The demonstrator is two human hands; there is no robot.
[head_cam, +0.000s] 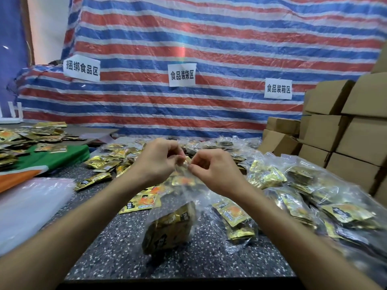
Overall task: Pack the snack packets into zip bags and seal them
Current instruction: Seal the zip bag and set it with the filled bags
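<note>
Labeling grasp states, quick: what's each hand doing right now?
Left hand: closed, pinching the top edge of the zip bag.
Right hand: closed, pinching the same top edge.

Bkgd: red/blue/white striped tarp (230,38) across whole back, wrinkled. 3 white paper signs on it, black Chinese print: left sign (82,70), middle sign (182,75), right sign (278,88), each sitting lower L to R. Far right: brown cardboard boxes (356,130), closed, stacked several high. Counter (117,248): dark, speckled, stone-look. On its left side: folded green cloth (62,155), orange part nearer the viewer. Far left rear: white rack (12,114), partly cut off by the frame edge.
</note>
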